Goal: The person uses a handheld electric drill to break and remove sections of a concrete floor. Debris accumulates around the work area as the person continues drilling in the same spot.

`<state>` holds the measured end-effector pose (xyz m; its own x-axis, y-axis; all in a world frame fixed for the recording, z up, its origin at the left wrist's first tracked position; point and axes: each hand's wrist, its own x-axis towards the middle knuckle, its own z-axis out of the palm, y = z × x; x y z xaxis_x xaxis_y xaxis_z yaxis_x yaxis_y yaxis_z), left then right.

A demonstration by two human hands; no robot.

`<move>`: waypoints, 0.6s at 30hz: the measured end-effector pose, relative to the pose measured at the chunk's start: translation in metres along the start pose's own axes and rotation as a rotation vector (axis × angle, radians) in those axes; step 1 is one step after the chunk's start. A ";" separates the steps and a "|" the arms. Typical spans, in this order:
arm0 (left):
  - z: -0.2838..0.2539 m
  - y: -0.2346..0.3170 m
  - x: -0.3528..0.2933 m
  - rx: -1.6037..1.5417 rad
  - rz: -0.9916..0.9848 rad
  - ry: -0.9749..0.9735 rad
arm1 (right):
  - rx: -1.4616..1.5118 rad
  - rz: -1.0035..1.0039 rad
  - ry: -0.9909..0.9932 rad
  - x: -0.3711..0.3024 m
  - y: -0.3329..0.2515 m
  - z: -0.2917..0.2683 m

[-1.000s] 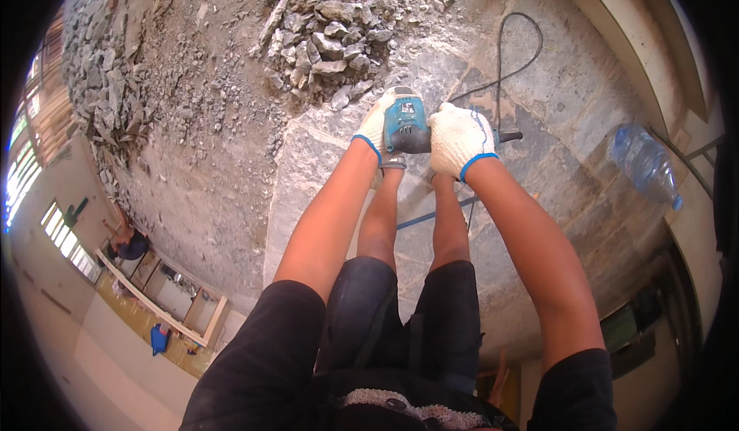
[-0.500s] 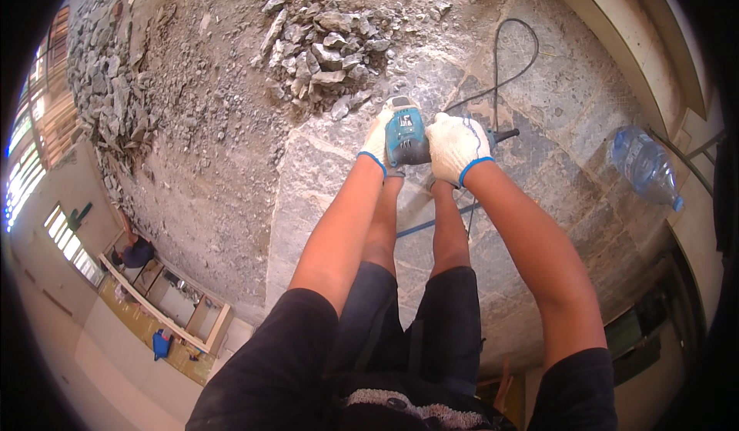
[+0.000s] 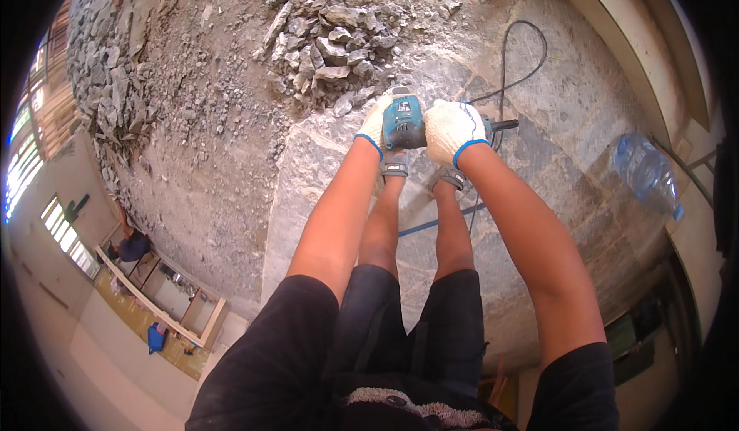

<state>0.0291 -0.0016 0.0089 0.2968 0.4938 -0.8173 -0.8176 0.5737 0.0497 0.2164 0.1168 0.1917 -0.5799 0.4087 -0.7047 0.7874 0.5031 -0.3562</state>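
Both my hands wear white knit gloves with blue cuffs, and between them is a teal and black power hammer (image 3: pixel 403 121), seen from its top end. My left hand (image 3: pixel 372 126) is wrapped round its left side, fingers mostly hidden behind the body. My right hand (image 3: pixel 454 132) is closed in a fist at its right side, on a grip that the glove covers. Past the right glove a black handle or cable end (image 3: pixel 504 125) sticks out. Any bit below the tool is hidden. The tool is above cracked grey stone floor (image 3: pixel 315 162), in front of my feet.
Broken stone lies in a heap (image 3: pixel 331 42) beyond the tool, with more rubble (image 3: pixel 108 85) far left. A black cable (image 3: pixel 504 61) loops over the floor at right. A large clear bottle (image 3: pixel 647 169) lies near the right wall. Another person (image 3: pixel 133 246) is at far left.
The tool and both gloves sit slightly higher in the picture, and more of my footwear shows below them. The grip looks the same.
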 end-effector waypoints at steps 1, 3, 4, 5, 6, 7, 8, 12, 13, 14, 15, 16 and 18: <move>-0.004 -0.001 0.004 -0.014 0.015 0.003 | -0.004 0.000 0.002 0.002 0.000 0.004; -0.009 -0.005 0.010 -0.069 0.034 0.061 | -0.012 0.003 0.009 0.009 0.002 0.013; -0.010 -0.009 0.013 -0.117 0.008 0.167 | -0.014 0.008 0.010 0.013 0.003 0.020; -0.009 -0.013 0.015 -0.083 0.052 0.135 | -0.017 0.013 0.008 0.016 0.007 0.027; -0.008 -0.017 0.017 -0.056 0.067 0.153 | -0.001 0.002 0.033 0.018 0.013 0.035; -0.008 -0.022 0.018 -0.038 0.067 0.204 | 0.017 -0.008 0.051 0.018 0.019 0.044; -0.003 -0.029 0.022 -0.057 0.143 0.247 | 0.036 -0.018 0.075 0.020 0.026 0.053; 0.004 -0.042 0.028 0.018 0.114 0.137 | 0.193 0.101 0.097 0.011 0.045 0.087; 0.005 -0.042 0.026 -0.001 0.106 0.163 | 0.186 0.109 0.074 0.011 0.046 0.091; 0.005 -0.039 0.024 -0.017 0.100 0.180 | 0.209 0.093 0.132 0.008 0.040 0.094; 0.006 -0.034 0.022 -0.016 0.098 0.182 | 0.232 0.113 0.166 0.006 0.032 0.095; 0.006 -0.028 0.016 -0.017 0.081 0.182 | 0.246 0.112 0.179 0.002 0.023 0.094; 0.003 -0.014 -0.007 0.152 0.103 0.185 | 0.298 0.084 0.256 -0.012 -0.005 0.091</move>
<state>0.0402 -0.0115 0.0158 0.1093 0.4344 -0.8940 -0.7508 0.6255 0.2121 0.2383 0.0400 0.1457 -0.5146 0.6343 -0.5770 0.8387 0.2322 -0.4927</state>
